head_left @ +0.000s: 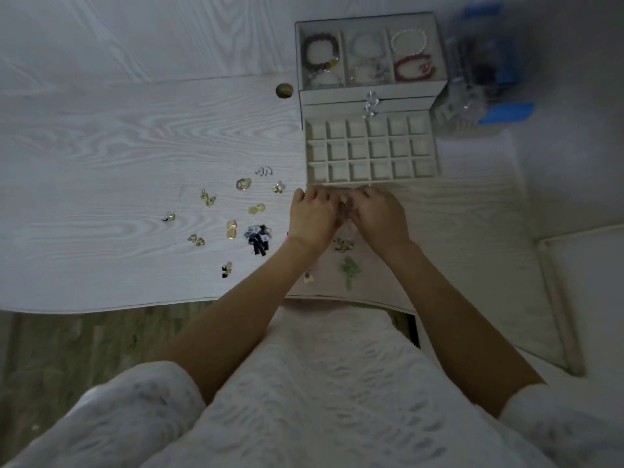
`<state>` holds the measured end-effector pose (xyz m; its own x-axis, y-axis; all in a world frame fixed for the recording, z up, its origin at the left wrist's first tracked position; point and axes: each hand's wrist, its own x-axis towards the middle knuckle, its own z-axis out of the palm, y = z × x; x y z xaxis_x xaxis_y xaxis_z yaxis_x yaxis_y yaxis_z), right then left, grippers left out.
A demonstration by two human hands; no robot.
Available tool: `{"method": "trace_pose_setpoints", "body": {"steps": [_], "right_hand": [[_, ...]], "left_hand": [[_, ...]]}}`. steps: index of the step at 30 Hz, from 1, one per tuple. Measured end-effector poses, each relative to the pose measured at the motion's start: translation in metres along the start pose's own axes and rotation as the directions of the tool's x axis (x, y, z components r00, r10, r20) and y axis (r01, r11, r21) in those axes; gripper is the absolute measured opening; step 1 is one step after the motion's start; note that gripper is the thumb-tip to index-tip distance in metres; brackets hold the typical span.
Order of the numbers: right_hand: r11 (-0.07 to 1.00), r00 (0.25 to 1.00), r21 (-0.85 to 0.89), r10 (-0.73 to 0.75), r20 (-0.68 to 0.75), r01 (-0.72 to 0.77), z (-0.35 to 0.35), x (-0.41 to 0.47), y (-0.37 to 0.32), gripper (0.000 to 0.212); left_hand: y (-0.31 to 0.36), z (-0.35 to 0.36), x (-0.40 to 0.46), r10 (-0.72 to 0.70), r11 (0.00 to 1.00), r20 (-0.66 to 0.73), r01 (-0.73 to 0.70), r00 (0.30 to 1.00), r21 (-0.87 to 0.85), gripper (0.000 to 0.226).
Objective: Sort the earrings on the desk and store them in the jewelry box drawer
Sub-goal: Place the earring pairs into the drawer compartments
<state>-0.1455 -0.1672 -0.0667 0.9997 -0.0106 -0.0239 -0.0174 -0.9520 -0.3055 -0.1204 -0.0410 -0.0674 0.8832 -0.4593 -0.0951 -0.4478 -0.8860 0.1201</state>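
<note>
A: Where the hands meet, grip's unclear: left hand (312,216) and right hand (378,214) sit knuckles-up, fingers curled inward, touching, maybe pinching something small; can't tell.

B: Arms?

A: Both forearms converge from the near edge, just before the drawer (371,152).

B: Drawer?

A: Pulled out of the jewelry box (369,89) toward the person, long axis left-right, compartments bare.

B: Earrings?

A: Earrings (233,214) scattered on the desk (118,146) left of the hands; a green piece (349,270) lies between the forearms.
</note>
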Motion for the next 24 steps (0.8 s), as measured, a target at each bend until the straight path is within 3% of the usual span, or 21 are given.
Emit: {"method": "trace_pose_setpoints", "body": {"steps": [7, 11, 16, 19, 24], "right_hand": [[0.998, 0.997, 0.052, 0.030, -0.073, -0.026, -0.001, -0.005, 0.004, 0.005], [0.999, 0.992, 0.050, 0.020, -0.124, -0.014, -0.002, -0.008, 0.005, 0.007], [0.891, 0.972, 0.450, 0.156, -0.175, -0.062, -0.012, -0.006, 0.001, 0.004], [0.772, 0.960, 0.631, 0.231, -0.158, -0.082, -0.022, -0.002, -0.006, 0.004], [0.741, 0.948, 0.667, 0.261, -0.180, -0.078, -0.030, 0.011, -0.008, 0.006]], "left_hand": [[-0.011, -0.001, -0.001, 0.000, 0.990, -0.134, -0.019, 0.991, -0.141, 0.020], [-0.022, -0.007, -0.006, -0.053, 0.943, -0.262, -0.038, 0.964, -0.331, 0.016], [-0.040, -0.027, 0.010, -0.209, 0.850, -0.296, 0.024, 0.932, -0.527, 0.012], [-0.048, -0.029, 0.026, -0.219, 0.857, -0.266, 0.054, 0.939, -0.513, 0.016], [-0.063, -0.018, 0.044, -0.069, 0.940, -0.213, -0.008, 0.975, -0.340, 0.017]]}}
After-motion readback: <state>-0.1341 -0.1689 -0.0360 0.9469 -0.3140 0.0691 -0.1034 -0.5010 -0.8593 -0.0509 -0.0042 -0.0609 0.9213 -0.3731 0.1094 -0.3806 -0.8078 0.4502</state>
